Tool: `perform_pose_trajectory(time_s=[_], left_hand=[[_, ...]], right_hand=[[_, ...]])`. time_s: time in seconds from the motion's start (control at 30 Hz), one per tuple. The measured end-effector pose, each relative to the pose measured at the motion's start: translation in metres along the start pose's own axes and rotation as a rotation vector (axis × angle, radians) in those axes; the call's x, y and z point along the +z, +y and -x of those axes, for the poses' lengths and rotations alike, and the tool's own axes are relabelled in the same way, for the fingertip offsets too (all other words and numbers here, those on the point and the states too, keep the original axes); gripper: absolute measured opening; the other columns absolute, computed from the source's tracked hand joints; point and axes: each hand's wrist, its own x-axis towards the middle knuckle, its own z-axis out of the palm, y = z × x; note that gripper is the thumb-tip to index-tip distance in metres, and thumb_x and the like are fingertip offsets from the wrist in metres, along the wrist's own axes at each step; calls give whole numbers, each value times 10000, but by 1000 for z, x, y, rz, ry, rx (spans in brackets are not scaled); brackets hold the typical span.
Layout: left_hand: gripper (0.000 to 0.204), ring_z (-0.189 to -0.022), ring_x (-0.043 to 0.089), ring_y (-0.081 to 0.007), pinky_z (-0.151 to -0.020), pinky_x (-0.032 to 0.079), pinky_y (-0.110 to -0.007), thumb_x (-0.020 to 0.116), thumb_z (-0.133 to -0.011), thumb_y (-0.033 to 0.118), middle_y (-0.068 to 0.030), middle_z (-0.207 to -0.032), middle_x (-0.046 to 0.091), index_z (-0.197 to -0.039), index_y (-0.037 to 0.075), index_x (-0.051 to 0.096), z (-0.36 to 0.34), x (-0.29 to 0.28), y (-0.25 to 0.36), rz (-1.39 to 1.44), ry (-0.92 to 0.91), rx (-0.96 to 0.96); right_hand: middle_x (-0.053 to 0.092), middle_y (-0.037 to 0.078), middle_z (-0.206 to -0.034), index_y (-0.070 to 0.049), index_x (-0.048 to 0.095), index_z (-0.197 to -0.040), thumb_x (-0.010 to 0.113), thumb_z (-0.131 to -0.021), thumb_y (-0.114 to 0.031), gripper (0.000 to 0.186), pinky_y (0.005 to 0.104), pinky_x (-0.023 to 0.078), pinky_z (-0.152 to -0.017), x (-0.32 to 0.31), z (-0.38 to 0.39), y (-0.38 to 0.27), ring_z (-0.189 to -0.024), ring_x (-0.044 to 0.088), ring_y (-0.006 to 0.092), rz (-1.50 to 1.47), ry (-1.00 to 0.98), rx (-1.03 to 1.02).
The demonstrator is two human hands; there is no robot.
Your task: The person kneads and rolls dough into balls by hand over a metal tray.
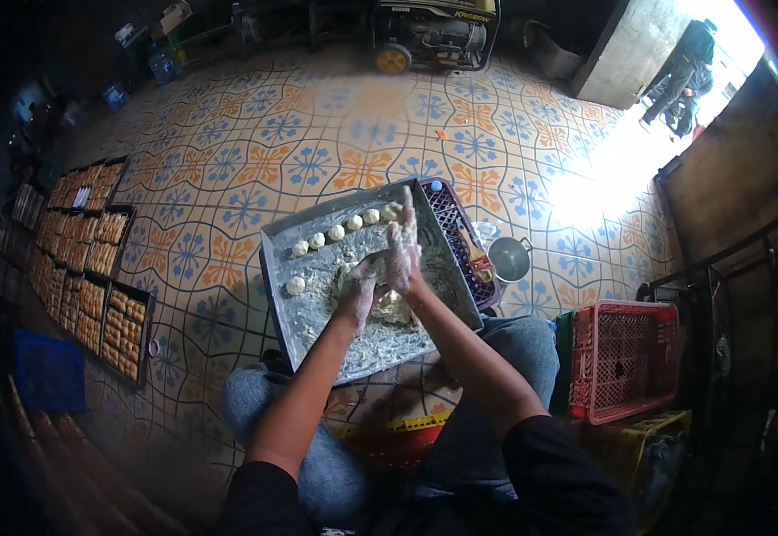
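Observation:
Both hands meet above a square metal tray (274, 259) coated with flour and bits of dough. My right hand (402, 248) is floury, its fingers stretched out and pointing away from me. Against its palm side rests my left hand (359, 288), whose fingers are partly hidden behind the right one. Whether any dough lies between the palms I cannot make out. Under the hands sits a loose, crumbly mass of dough (394, 310). Several round dough balls (336, 233) line the tray's far side, and another dough ball (295, 286) lies at its left.
A purple crate (447, 210) beneath the tray carries a wooden-handled brush (475, 255). Right of it stands a metal pot (509, 259). A red crate (626, 362) is farther right. Trays of baked pieces (94, 295) cover the left floor. A generator (433, 36) and a person (684, 76) are far off.

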Motion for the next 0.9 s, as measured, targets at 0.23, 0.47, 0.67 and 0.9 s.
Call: perform_pose_trajectory(time_s=[0.23,0.47,0.67,0.9], left_hand=[[356,-1124,666,-161,-1022,527,-314,672,-974,128,-83,-1220,685,-1311,23,621,-1,3,22,-220,-135,123],[515,-1234,642,-295,-1101,465,-426,719,-931,182,-127,-1353,656,-1408,60,568,36,16,70,-609,-224,510],[331,-1144,689,-318,-1119,423,-448,743,-884,219,-143,-1167,743,-1195,107,729,57,10,110,-1111,-26,708],[194,-1034,712,-292,-1048,454,-446,749,-862,192,-108,-1074,768,-1039,118,779,67,-34,149,-1090,243,837]], right_hand=[[327,174,-1616,-223,166,-1659,383,-1022,-649,796,495,279,-1188,-28,-26,16,-1448,367,355,-234,216,97],[558,212,-1413,-182,431,-1524,289,-914,-870,930,676,401,-1022,-37,-5,17,-1265,538,392,-745,-5,759],[676,199,-1182,-115,566,-1347,329,-942,-803,832,543,543,-854,-14,5,45,-951,684,381,-827,-226,1001],[667,233,-1154,-109,600,-1253,420,-1032,-462,453,508,552,-827,-9,25,98,-913,667,431,689,-632,439]])
